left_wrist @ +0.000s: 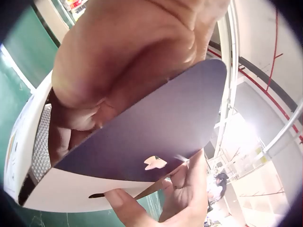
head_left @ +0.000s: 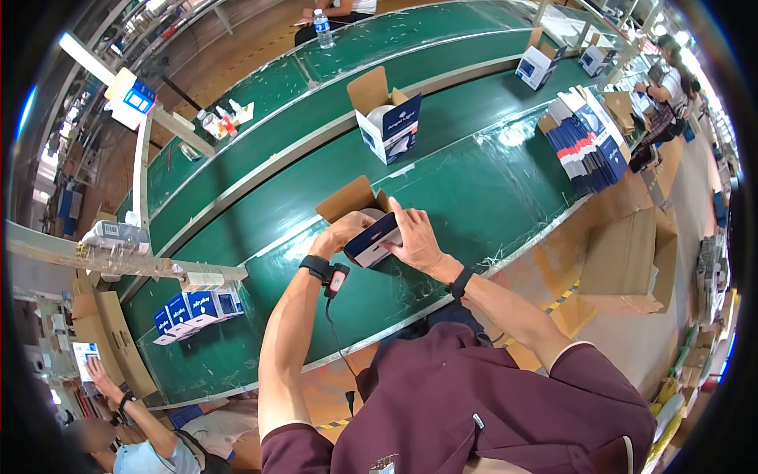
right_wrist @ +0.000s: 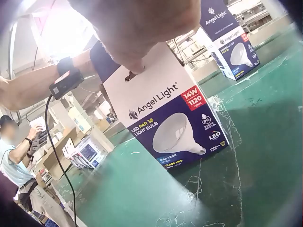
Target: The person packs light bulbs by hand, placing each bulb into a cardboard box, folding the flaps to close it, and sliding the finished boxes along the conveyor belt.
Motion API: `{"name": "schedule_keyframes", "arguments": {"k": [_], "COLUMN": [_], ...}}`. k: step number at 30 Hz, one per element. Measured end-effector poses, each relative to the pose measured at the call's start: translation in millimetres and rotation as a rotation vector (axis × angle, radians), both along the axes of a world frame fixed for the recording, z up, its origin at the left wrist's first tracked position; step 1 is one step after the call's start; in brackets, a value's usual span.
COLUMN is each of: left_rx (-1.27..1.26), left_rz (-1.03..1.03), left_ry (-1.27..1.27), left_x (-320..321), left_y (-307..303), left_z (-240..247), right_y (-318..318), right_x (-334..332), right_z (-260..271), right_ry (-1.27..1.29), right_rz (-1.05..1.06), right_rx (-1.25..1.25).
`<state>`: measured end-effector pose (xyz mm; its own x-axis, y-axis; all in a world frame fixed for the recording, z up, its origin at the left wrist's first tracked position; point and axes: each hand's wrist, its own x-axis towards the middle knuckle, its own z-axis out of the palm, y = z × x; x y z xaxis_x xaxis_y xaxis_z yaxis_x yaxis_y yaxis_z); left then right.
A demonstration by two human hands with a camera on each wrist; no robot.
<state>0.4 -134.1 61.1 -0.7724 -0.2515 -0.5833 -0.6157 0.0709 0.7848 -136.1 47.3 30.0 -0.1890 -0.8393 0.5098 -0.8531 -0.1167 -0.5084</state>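
A blue and white light bulb box stands on the green table with its brown flap raised. My left hand reaches into its top; in the left wrist view that hand has bent fingers inside, tips hidden. The box's dark flap leans beside it. With thumb and fingers, my right hand grips the flap side; its thumb lies by the slot in the left wrist view. The right wrist view shows this hand over the printed front. What my left fingers touch is hidden.
Another open box stands beyond, with more boxes farther right. Flattened cartons are stacked at the table's right, closed boxes at the left. A metal rail runs behind; a large carton is on the floor.
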Motion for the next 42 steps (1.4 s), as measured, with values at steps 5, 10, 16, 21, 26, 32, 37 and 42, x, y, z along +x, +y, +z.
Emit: {"name": "schedule_keyframes", "arguments": {"k": [5,10,16,21,26,32,37,42], "left_rx": [-0.414,-1.034,-1.392,-1.311,-1.345,-1.318,-1.22,-1.265], "left_rz": [-0.123,0.655,0.15,0.231,0.234,0.122,-0.085,0.297], "left_ry": [0.053,0.535,0.282,0.121,0.093,0.156,0.015,0.326], "left_x": [0.7,101.4,79.0,48.3,53.6,59.3,55.8,72.0], "left_y": [3.6,-33.3,75.6,117.4,124.2,129.9,118.6,135.2], "left_z": [-3.2,88.5,72.1,-19.6,-33.1,-23.5,-12.4,-21.1], "right_y": [1.9,-5.4,-32.6,-32.0,-14.6,-2.4,-4.7,8.0], "right_x": [-7.1,-17.0,-3.0,-19.7,-24.7,-28.6,-28.1,-30.9], "right_z": [10.9,32.7,44.5,30.0,41.5,7.8,2.0,14.4], "right_ry": [-0.035,-0.045,0.053,0.404,0.573,0.453,0.452,0.343], "right_rz": [0.095,0.187,0.106,0.359,0.49,0.516,0.545,0.506], "right_rx": [-0.029,-0.098,0.116,0.304,0.345,0.254,0.397,0.312]}}
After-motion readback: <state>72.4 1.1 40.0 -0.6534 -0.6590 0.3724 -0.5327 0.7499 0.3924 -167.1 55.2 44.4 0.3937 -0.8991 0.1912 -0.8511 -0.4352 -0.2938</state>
